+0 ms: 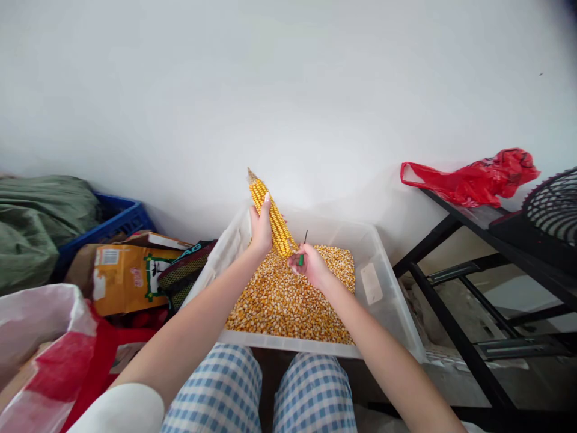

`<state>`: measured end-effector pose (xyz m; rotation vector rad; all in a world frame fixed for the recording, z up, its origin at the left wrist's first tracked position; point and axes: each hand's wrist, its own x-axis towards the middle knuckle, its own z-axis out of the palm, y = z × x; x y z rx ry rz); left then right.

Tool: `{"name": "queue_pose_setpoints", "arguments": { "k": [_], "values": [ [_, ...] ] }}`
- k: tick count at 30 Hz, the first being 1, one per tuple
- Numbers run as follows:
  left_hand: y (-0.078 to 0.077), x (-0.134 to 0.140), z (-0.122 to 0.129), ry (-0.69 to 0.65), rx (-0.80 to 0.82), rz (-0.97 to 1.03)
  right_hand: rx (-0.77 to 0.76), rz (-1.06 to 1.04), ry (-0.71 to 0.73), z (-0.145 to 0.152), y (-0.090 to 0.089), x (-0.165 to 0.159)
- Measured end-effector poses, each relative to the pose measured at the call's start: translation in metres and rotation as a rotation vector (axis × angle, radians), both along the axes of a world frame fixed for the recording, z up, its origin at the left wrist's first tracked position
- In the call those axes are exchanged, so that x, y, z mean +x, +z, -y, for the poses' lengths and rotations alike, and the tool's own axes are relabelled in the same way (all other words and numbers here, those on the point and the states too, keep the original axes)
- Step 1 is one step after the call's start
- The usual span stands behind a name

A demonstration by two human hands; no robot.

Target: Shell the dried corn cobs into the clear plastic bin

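Observation:
A dried ear of corn (274,219) with yellow kernels leans tilted over the bin, its pointed tip up and to the left. My left hand (261,225) is closed around its middle, thumb along the kernels. At the lower end of the ear is my right hand (309,264), closed on a small screwdriver (302,260) with a green handle and a thin dark shaft pointing up. Below both hands, loose corn kernels (288,300) cover the floor of a translucent plastic bin (392,300). The fingers of my right hand partly hide the screwdriver's handle.
To the left are a red and white bag (58,349), an orange-brown package (121,279), a dark mesh bag (189,270) and a blue crate (121,219). A black metal frame (451,325) stands at right, with a red plastic bag (482,180) on top. Behind rises a white wall (288,90).

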<state>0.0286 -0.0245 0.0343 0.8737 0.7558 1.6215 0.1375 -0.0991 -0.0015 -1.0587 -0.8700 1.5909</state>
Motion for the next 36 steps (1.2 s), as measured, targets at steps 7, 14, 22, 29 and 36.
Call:
{"name": "queue_pose_setpoints", "arguments": {
  "k": [7,14,22,29,36],
  "values": [
    [0.002,-0.003,0.000,0.003,-0.022,0.028,0.052,0.031,0.017,0.001,0.004,0.001],
    [0.002,0.002,0.004,-0.033,0.028,-0.031,-0.026,0.065,-0.003,0.000,-0.002,0.002],
    [0.003,0.000,0.004,-0.002,0.024,-0.055,-0.047,0.055,0.025,0.001,0.004,0.001],
    [0.006,0.002,0.009,-0.029,0.041,-0.066,-0.019,0.122,0.044,0.001,0.001,0.002],
    [0.001,0.009,0.013,-0.051,0.069,-0.126,-0.055,0.272,-0.038,0.005,-0.001,-0.005]
  ]
}}
